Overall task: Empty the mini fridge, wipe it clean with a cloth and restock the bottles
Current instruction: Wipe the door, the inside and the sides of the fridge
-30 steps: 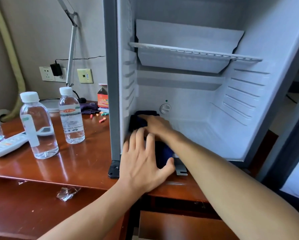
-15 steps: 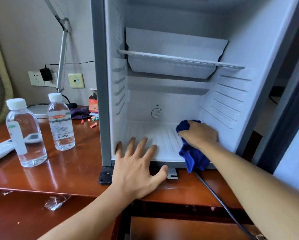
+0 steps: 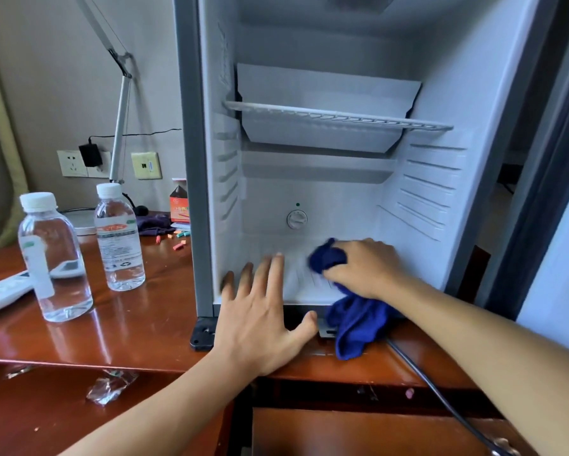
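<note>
Two bottles (image 3: 120, 238) stood on the bench (image 3: 138, 324) left of the fridge (image 3: 309, 192), so emptying looked done and restocking was left. Their labels were too blurred to read. Your left hand (image 3: 260, 317) lay flat, fingers spread, on the fridge's front edge. Your right hand (image 3: 365, 268) gripped the blue cloth (image 3: 355, 320) on the fridge floor; wiping seemed underway.
</note>
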The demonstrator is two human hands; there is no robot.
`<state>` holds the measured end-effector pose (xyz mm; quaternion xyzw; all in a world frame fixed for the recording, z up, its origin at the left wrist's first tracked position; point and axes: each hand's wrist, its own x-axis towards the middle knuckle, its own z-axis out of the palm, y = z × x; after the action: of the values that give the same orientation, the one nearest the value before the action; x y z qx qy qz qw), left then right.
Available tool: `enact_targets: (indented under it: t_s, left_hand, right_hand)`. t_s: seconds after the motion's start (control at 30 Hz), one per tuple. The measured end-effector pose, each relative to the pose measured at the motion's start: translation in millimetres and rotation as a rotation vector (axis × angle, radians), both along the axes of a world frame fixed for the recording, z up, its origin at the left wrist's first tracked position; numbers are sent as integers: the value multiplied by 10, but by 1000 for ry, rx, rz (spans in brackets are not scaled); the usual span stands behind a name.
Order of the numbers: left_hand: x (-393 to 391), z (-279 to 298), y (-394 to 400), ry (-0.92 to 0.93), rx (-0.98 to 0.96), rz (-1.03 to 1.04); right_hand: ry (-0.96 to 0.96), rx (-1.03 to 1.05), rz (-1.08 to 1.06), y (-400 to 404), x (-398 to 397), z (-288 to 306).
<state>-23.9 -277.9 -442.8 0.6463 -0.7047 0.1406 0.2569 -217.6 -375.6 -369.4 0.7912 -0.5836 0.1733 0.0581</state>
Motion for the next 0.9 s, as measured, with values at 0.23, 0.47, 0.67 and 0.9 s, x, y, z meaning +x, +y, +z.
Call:
enact_targets:
  t_s: [0.23, 0.47, 0.67, 0.9]
  left_hand:
    - [14, 0, -17, -73, 2, 19]
    - [29, 2, -37, -61, 9, -9]
    - [42, 2, -43, -50, -6, -25]
    - [32, 31, -25, -78, 11, -13]
  right_hand:
    - [-379, -176, -164, -360, 104, 32]
    - [-325, -478, 196, -935, 1317, 67]
    - [137, -552, 379, -1194, 1514, -95]
    - [481, -530, 173, -1241, 459, 267]
